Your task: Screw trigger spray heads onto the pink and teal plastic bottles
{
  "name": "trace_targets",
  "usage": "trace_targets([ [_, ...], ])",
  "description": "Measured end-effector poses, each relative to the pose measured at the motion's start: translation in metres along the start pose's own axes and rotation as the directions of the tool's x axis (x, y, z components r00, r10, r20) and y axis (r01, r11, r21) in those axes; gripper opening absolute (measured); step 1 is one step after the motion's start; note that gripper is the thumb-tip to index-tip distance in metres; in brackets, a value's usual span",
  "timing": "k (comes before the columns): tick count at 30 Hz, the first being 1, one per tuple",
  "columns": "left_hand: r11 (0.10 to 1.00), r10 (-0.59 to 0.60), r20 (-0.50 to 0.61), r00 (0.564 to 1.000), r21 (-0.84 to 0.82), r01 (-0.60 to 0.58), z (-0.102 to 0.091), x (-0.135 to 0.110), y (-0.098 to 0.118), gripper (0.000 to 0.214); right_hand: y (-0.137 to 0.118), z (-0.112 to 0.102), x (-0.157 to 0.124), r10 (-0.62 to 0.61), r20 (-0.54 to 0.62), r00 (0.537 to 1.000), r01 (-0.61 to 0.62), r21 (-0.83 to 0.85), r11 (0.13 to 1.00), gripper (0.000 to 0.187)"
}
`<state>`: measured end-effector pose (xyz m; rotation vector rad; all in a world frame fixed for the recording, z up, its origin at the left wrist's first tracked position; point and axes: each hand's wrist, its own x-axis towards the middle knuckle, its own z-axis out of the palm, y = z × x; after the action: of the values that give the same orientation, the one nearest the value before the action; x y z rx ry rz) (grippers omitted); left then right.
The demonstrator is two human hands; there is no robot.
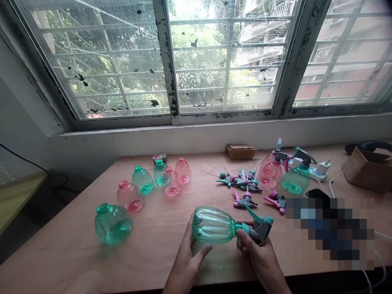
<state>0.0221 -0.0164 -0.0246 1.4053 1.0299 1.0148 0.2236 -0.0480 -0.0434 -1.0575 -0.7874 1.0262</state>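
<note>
A green spray bottle (214, 225) lies sideways in the air above the table, its spray head (259, 228) pointing right. My left hand (190, 257) cups the bottle's rounded base end, with the thumb along the near side. At the neck, my right hand (257, 253) is closed around the collar just below the spray head. Loose pink spray heads (244, 200) lie beyond the bottle, with a pile of more spray heads (241, 179) farther back. To the left stand several open bottles, the nearest a green one (113, 224).
Two bottles with heads fitted, one pink (270, 173) and one green (295, 179), stand at the back right by a power strip (318, 173) and cables. A cardboard box (369, 171) sits farther right. A brown packet (240, 152) lies by the wall. Part of the right side is pixelated.
</note>
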Motion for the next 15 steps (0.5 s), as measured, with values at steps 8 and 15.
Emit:
trace_targets([
  [8, 0.999, -0.002, -0.034, 0.999, -0.05, 0.0, -0.003, 0.0054, 0.0001, 0.083, -0.002, 0.0013, -0.0034, 0.045, 0.074, 0.996, -0.043, -0.026, 0.999, 0.038],
  [15, 0.997, 0.012, -0.023, 1.0, -0.082, -0.014, 0.0004, 0.0042, 0.0011, 0.09, 0.0061, -0.0001, 0.0049, 0.022, -0.018, 1.0, -0.022, -0.017, 1.0, 0.036],
])
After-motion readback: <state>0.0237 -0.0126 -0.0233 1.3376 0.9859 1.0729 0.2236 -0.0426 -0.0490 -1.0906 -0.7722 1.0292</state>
